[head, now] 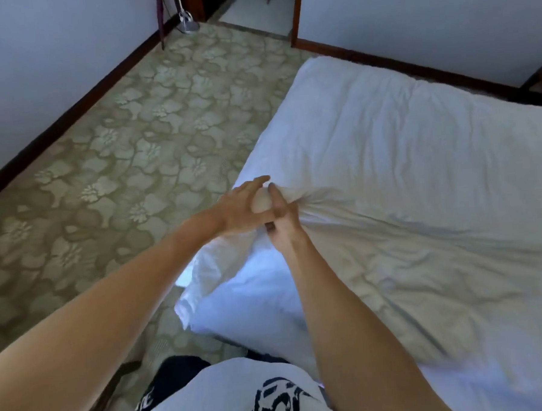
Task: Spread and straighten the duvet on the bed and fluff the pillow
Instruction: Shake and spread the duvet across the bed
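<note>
Both hands meet at the near left edge of the white, soft, wrinkled cotton duvet (pixel 403 173), which covers the bed and fills the right half of the view. The left hand (pixel 241 207) lies on the outer side of a gathered bunch of fabric, its fingers (pixel 259 182) extended and only loosely curved around the bunch, so it appears to steady or cup rather than clamp. The right hand (pixel 281 217) is closed on the same bunch, thumb and fingers pinched together with cloth caught between them; radiating creases run from this pinch across the cover toward the far right, which suggests tension applied at the edge, probably to draw the duvet toward the side of the bed and pull slack out of it. Below the hands a loose flap of the cover hangs over the mattress side toward the floor. The fabric reads as thin and pliable over a puffy filling: the far portion is plump and fairly smooth, the near right portion is rumpled with shallow folds and not yet straightened. Whether the rounded white bulk under the forearms is a pillow or part of the duvet cannot be told. The beige-green carpet with a raised floral pattern (pixel 112 144) lies to the left, bounded by a dark wooden skirting board (pixel 79 103) along pale walls.
</note>
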`<state>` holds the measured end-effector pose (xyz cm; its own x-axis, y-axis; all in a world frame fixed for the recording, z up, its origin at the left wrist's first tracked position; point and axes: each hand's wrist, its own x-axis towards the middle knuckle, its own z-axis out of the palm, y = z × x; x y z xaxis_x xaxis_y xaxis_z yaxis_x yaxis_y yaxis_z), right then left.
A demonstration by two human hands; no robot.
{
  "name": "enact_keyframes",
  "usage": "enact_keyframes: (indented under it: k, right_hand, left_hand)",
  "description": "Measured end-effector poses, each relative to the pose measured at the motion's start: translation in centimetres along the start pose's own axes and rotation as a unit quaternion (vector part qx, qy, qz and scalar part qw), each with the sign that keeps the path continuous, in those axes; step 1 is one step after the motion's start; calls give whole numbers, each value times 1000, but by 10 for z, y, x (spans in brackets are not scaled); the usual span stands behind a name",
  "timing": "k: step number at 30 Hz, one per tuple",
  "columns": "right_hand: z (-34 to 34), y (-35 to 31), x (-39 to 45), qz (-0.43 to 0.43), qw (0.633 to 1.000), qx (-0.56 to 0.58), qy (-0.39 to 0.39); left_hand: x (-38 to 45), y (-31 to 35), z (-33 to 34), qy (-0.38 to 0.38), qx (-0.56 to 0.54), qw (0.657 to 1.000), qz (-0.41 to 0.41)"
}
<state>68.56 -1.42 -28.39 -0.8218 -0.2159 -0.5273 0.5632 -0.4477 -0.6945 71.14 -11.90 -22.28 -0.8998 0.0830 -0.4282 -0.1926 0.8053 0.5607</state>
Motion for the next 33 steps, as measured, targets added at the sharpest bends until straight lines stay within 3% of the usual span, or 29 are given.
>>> enact_keyframes:
  k: [4, 8, 13, 22, 30, 33]
  right_hand:
    - [9, -19, 35, 21, 996, 39, 79]
    - [29, -20, 59, 16, 991, 90, 103]
    - [55, -23, 82, 2, 979, 86, 185]
    - [133, -9, 101, -104, 920, 121, 358]
    - [183, -46, 45, -187, 841, 116, 493]
    - [190, -47, 17, -210, 812, 148, 523]
  left_hand:
    - [20, -34, -25, -43, 127, 991, -10]
    - [56, -55, -54, 59, 240, 969, 5]
    - [100, -76, -81, 52, 324, 941, 81]
    - [152, -121, -137, 12, 365, 885, 290]
    - [119, -70, -197, 11, 337, 792, 509]
    - [98, -56, -198, -54, 298, 780, 547]
